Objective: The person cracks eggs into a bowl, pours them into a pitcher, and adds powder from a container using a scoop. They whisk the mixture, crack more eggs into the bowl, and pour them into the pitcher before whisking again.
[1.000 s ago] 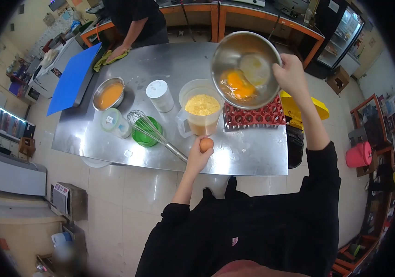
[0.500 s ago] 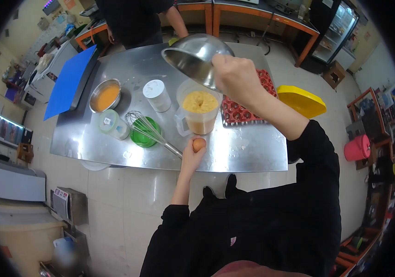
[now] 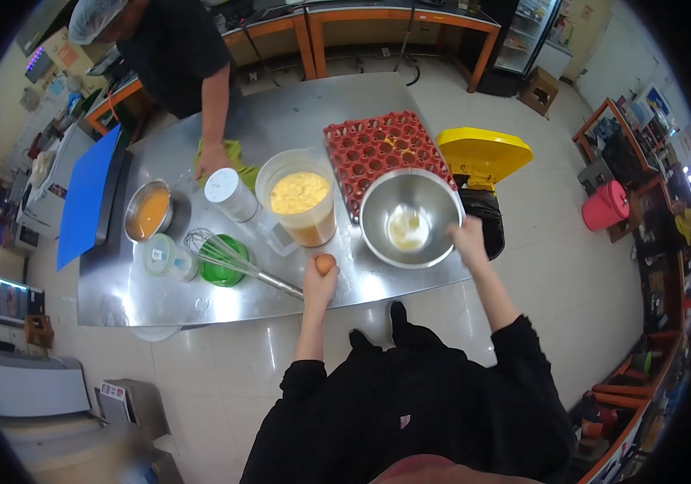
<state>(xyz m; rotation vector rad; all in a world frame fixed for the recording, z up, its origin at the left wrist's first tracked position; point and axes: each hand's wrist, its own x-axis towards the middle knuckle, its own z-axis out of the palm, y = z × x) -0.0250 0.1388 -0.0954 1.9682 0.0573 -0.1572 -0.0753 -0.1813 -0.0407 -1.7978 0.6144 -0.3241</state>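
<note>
An egg [image 3: 325,264] is held in my left hand [image 3: 318,284] near the front edge of the steel table. My right hand [image 3: 468,239] grips the rim of a steel bowl [image 3: 377,211], which has a little egg-like liquid at its bottom. Between my hands and a bit further back stands a clear plastic pitcher [image 3: 315,228] with a yellow mixture [image 3: 300,193] inside. A whisk [image 3: 248,269] rests across a green bowl [image 3: 222,273] to the left of my left hand. Behind the steel bowl lies a red egg tray [image 3: 351,153] with bare cups.
A white canister [image 3: 234,198], a lidded tub [image 3: 169,258] and a metal bowl of orange liquid [image 3: 150,215] are on the table's left. A co-worker's hand [image 3: 213,158] presses a green cloth [image 3: 236,159]. A yellow-lidded bin [image 3: 484,155] stands right of the table.
My right hand has brought the steel bowl down from its tilt above the pitcher to the right, now facing upward. The co-worker has moved left, wiping with the cloth. My left hand keeps the egg.
</note>
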